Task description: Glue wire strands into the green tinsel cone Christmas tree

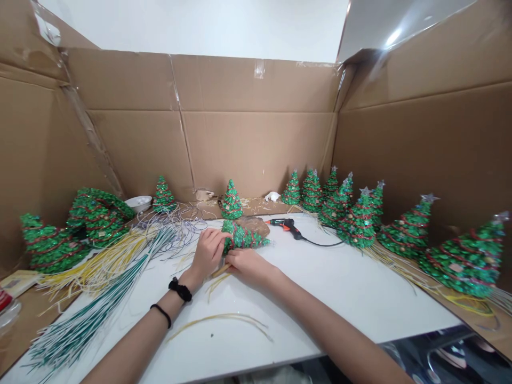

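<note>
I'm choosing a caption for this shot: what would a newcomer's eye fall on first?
Probably the glittering green trees with red garlands, clustered along the right side, with a few more at the left and back. Next, the tree lying on its side near the centre, with the left hand on it. Then perhaps the green-and-white strands fanned across the left of the white tabletop.

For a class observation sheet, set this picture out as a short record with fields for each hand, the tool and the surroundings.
Left hand: on a green tree lying on its side
Right hand: at the tree's near side, beside yellow strands
Tool: glue gun on the white table
Left side: bundle of green and white strands
Right side: decorated trees, several star-topped
Backdrop: cardboard walls
</note>
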{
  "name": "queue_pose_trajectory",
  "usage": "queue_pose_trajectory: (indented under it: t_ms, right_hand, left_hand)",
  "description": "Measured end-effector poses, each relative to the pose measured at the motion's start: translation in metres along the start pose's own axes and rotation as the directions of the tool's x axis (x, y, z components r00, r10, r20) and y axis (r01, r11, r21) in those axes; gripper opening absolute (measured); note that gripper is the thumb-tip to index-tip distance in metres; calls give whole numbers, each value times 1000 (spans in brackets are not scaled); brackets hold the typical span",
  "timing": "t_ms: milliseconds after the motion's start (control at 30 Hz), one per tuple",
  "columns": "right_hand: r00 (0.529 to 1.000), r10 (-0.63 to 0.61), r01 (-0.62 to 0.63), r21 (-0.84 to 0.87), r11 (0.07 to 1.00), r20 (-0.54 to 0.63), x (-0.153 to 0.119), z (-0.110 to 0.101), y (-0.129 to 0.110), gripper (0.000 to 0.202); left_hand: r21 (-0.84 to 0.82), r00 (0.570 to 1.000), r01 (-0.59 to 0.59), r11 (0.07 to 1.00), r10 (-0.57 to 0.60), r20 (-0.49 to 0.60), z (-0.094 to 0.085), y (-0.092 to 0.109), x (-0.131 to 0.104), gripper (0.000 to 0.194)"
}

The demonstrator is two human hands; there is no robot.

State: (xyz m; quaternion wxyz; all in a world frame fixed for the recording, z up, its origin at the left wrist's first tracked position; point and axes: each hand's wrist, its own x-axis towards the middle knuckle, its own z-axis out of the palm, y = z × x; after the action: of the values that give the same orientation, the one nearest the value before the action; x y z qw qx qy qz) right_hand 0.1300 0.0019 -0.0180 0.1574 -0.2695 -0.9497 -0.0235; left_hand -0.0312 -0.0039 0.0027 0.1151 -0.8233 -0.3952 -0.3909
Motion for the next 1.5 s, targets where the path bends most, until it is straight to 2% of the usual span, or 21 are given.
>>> queue_pose_trajectory:
  t_ms: [167,300,400,500,633,733,867,1000,1200,1300,1400,1500]
  right_hand:
    - [998,53,-52,-30,998,22,0,2,-3,11]
    - [995,102,-102,-21,995,9,0,-6,-5,11]
    - [981,193,-193,-47,980,4,0,-13,-4,14]
    - [969,238,-242,-60,968,-64,1,-19,0,13]
    - [959,170,-184,-41,982,-228,0,-24,7,11]
    - [934,118,-136,-31,990,-336,-1,-24,13,14]
    - [907,98,-92,34,995,-409,-3,-21,19,19]
    - [882,160,-105,147,984,-443,-6,-18,24,19]
    - [876,229,-125,260,958,-424,-9,-15,30,16]
    - [855,273,-131,326,936,-440,-8,-16,28,15]
    - [830,326,-141,395,908,-453,-8,-17,25,15]
    - [826,351,-133,453,881,-441,-7,-17,24,16]
  left_hand:
    - [-11,999,2,1000,-2,33,1,2,-2,31]
    - [-32,999,27,999,-26,30,-1,3,-2,31]
    - [-74,996,83,994,-85,-25,-2,3,0,31]
    - [-123,989,120,985,-129,-73,-3,3,1,31]
    - [-145,990,125,981,-133,-41,-1,0,0,31]
    - [-161,998,66,985,-65,9,0,-3,-3,31]
    - [-128,999,10,992,-4,46,2,-5,-5,33]
    - [-64,996,17,998,-11,87,2,-4,-2,30]
    - [-4,989,-2,1000,2,147,2,-2,4,25]
    - [8,989,-8,1000,6,147,3,-3,4,25]
    - [-9,995,15,1000,-14,101,3,-4,3,35]
    - [-28,993,119,993,-119,-11,1,-2,3,36]
